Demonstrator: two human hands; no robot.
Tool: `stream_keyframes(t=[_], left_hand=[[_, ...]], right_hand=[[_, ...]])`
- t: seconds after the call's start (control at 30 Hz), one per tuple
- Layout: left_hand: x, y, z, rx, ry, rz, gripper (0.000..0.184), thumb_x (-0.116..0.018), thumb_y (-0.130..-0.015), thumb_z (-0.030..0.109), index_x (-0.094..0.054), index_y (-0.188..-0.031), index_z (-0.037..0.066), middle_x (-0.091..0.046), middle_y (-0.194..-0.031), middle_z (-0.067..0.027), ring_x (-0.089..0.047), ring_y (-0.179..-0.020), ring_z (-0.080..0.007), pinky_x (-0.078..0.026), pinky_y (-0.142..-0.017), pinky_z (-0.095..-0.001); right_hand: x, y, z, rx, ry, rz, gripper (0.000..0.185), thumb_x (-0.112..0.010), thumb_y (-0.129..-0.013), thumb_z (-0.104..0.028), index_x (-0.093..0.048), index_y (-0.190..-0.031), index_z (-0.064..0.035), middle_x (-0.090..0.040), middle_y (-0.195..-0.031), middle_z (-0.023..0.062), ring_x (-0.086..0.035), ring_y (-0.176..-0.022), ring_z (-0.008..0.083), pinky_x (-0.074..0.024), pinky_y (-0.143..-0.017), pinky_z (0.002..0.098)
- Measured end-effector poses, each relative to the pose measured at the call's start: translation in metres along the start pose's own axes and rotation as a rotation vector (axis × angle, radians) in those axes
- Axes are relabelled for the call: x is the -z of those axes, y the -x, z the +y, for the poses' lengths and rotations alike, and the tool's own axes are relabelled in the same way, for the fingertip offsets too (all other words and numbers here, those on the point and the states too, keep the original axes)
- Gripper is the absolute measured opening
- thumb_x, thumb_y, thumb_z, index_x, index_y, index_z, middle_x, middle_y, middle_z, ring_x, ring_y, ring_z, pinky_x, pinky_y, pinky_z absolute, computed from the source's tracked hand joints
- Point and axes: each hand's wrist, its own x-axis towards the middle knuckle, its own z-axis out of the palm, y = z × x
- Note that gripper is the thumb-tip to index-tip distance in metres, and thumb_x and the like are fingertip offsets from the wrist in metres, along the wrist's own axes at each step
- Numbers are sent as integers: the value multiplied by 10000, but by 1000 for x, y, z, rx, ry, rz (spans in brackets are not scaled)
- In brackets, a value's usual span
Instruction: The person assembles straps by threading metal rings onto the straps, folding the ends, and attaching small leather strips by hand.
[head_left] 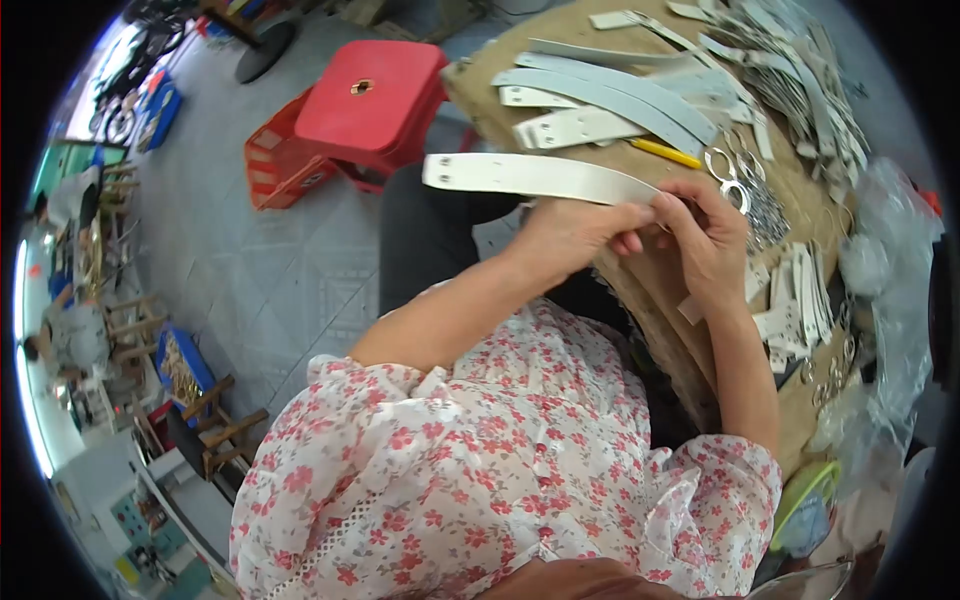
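Note:
A white strap (530, 175) with two dark holes or studs at its far left end stretches across above my lap. My left hand (580, 235) is closed, thumb and fingers pinched on the strap near its right end. Against it, my right hand (712, 235) is closed too, its thumb and fingertips pinching the same end. The fingers cover that end, so any small part between them is hidden. Close to my right hand lie silver metal rings (735, 190) and a heap of small metal pieces (768, 215) on the brown-covered table (655, 290).
Grey-white straps (610, 95), a yellow pen-like tool (665, 153) and a large strap pile (800, 90) lie on the table. More short straps (800, 295) sit nearer, beside clear plastic (890, 290). A red stool (375, 100) and orange crate (280, 150) stand left. People work farther left.

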Motion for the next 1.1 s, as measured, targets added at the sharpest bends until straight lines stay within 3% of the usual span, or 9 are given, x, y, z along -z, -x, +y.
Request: stream_keyframes(t=[0.17,0.57,0.8,0.87,0.9,0.97,1.0,1.07,1.1], left_hand=[[-2,2,-8,-17,-85,10,178,-599,-886,167,-662,-884,0,-646,-752,-43,-579,-609,-101,-471,-563,-237],[-6,4,-10,-92,-100,-26,102,-525,-909,117,-547,-932,20,-637,-784,-58,-549,-631,-97,-446,-575,-237],[-5,2,-7,-71,-143,-42,95,-549,-897,108,-557,-937,22,-645,-800,-58,-566,-642,-99,-455,-585,-229],[-3,2,3,-53,-75,-73,102,-588,-874,85,-575,-955,23,-641,-769,-39,-566,-638,-95,-470,-606,-219],[0,6,14,41,-121,-47,277,-658,-817,42,-554,-1073,26,-641,-917,-52,-574,-721,-89,-484,-670,-208],[11,2,13,-291,-140,-73,492,-707,-764,13,-486,-1202,35,-584,-1124,-88,-573,-842,-88,-485,-734,-210],[18,3,20,-331,-86,-119,675,-733,-718,-17,-404,-1305,46,-502,-1262,-118,-558,-949,-92,-474,-773,-211],[31,2,35,-402,22,-238,712,-713,-712,-58,-382,-1334,45,-512,-1267,-135,-586,-928,-112,-493,-730,-224],[40,2,41,-392,55,-318,629,-673,-749,-71,-417,-1314,27,-554,-1218,-154,-620,-845,-138,-510,-663,-243]], right_hand=[[1,2,6,-10,-20,-15,120,-594,-926,-109,-626,-979,-6,-619,-784,-4,-563,-660,48,-459,-589,185],[-4,2,2,9,-34,-25,105,-608,-912,-81,-629,-949,15,-618,-795,15,-582,-675,65,-471,-590,196],[-3,2,1,20,-33,-7,109,-606,-910,-79,-634,-948,20,-626,-792,19,-583,-667,65,-482,-576,194],[2,1,-1,-109,-115,-42,127,-606,-914,-100,-632,-960,15,-625,-775,16,-585,-650,67,-490,-569,197],[1,0,-4,-147,-158,-35,143,-617,-910,-128,-627,-961,5,-619,-760,17,-583,-624,69,-482,-544,194],[6,-2,-3,-215,-228,-61,147,-624,-906,-138,-626,-958,0,-619,-755,15,-582,-614,68,-473,-531,192],[7,-2,-3,-288,-300,-102,151,-631,-903,-148,-624,-955,-6,-618,-750,13,-580,-603,67,-464,-518,189],[9,-2,-4,-337,-345,-102,154,-634,-901,-154,-624,-949,-9,-615,-746,11,-578,-596,65,-457,-509,187],[10,-3,-5,-391,-388,-102,156,-637,-899,-161,-623,-942,-11,-613,-742,8,-576,-588,63,-450,-499,186]])
